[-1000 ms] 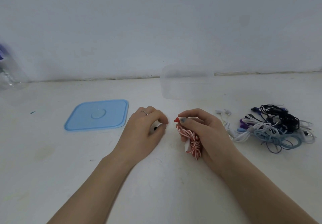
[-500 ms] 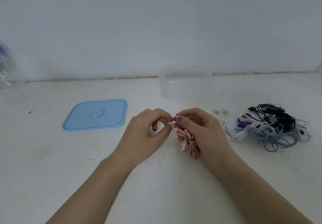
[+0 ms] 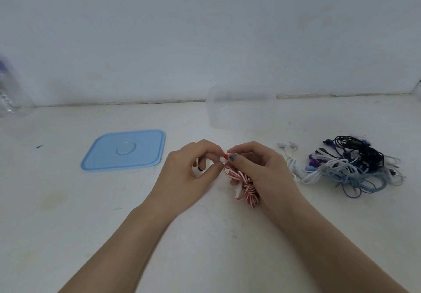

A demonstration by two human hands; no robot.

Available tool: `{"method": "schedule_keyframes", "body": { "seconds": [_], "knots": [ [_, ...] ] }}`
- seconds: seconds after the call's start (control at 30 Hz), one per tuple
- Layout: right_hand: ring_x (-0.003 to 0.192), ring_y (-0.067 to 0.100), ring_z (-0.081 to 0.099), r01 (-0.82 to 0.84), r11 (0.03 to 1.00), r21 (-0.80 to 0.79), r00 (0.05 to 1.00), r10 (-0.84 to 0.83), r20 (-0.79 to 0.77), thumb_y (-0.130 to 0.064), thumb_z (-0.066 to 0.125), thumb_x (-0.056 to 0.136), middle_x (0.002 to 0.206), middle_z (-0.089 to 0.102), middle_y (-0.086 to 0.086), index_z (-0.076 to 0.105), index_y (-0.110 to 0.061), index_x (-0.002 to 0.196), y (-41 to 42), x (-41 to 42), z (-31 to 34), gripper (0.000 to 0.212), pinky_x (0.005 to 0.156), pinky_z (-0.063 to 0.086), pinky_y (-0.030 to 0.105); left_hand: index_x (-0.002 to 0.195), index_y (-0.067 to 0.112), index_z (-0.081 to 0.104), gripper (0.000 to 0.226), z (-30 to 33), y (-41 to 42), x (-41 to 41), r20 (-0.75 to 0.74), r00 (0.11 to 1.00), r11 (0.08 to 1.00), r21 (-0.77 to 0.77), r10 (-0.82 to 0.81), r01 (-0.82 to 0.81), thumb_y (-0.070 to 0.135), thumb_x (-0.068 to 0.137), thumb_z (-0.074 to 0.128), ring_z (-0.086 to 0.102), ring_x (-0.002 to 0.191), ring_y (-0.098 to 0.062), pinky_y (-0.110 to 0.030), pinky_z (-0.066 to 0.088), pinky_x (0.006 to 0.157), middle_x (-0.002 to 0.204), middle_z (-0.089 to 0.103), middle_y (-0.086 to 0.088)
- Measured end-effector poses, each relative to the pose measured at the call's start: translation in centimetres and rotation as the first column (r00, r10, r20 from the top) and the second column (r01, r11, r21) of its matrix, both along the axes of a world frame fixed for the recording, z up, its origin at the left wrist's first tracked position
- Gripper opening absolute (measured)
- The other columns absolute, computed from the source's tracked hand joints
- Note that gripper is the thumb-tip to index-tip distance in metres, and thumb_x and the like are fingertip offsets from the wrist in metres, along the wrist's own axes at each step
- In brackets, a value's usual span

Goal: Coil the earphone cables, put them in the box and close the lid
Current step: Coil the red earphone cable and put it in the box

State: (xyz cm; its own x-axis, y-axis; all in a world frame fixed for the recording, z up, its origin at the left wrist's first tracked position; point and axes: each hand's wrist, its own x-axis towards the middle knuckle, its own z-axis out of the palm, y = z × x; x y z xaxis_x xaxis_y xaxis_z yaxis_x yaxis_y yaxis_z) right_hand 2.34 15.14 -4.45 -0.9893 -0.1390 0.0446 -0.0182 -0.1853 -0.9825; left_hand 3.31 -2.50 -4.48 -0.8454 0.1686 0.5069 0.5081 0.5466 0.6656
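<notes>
Right hand grips a red-and-white striped earphone cable bunched in the palm, fingers curled round the bundle, prob. so the loops don't spring apart. Its thumb & forefinger also pinch the red/white end up top. Left hand meets it there, thumb & forefinger pinched narrow on that same end, likely to guide or tuck it w/ the coil steadied. Something small & dark sits under the left fingers; can't tell what.

Clear box stands open just beyond the hands, so the drop-in should be short. Blue lid lies flat on the surface, left of the box, out of the way till needed. Pile of other earphones, black, blue, white, purple, waits right of the box & nearer, loose and tangled, apart from the hands. Judged: first cable, coiling near done, nothing visibly boxed yet.
</notes>
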Motion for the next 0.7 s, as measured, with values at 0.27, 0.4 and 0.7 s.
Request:
{"method": "schedule_keyframes", "body": {
  "seconds": [0.27,0.4,0.7],
  "knots": [
    [0.053,0.023,0.059,-0.064,0.997,-0.035,0.997,0.065,0.035,-0.007,0.067,0.091,0.07,0.066,0.015,0.071,-0.001,0.092,0.3,-0.2,0.1,0.007,0.042,0.046,0.027,0.093,0.028,0.074,0.01,0.5,0.2,0.1,0.091,0.996,0.998,0.058,0.008,-0.013,0.018,0.094,0.072,0.056,0.077,-0.013,-0.012,0.04,0.069,0.09,0.071,0.015],
    [0.052,0.023,0.058,-0.069,0.994,-0.081,0.994,0.075,0.077,-0.008,0.069,0.089,0.074,0.067,0.017,0.067,-0.004,0.093,0.4,-0.1,0.3,0.007,0.047,0.046,0.029,0.091,0.023,0.076,0.012,0.7,0.2,0.1,0.143,0.989,0.986,0.168,-0.04,0.015,0.011,0.091,0.073,0.055,0.074,-0.007,-0.016,0.044,0.073,0.08,0.068,0.018],
    [0.052,0.023,0.052,-0.161,0.978,-0.136,0.981,0.173,0.087,-0.012,0.072,0.081,0.077,0.063,0.022,0.065,-0.01,0.075,0.5,0.0,0.7,0.01,0.046,0.043,0.029,0.091,0.003,0.072,0.007,1.1,0.1,-0.1,0.246,0.94,0.911,0.392,-0.236,0.126,-0.003,0.089,0.07,0.065,0.077,-0.008,-0.016,0.048,0.075,0.08,0.073,0.005]
  ]
}}
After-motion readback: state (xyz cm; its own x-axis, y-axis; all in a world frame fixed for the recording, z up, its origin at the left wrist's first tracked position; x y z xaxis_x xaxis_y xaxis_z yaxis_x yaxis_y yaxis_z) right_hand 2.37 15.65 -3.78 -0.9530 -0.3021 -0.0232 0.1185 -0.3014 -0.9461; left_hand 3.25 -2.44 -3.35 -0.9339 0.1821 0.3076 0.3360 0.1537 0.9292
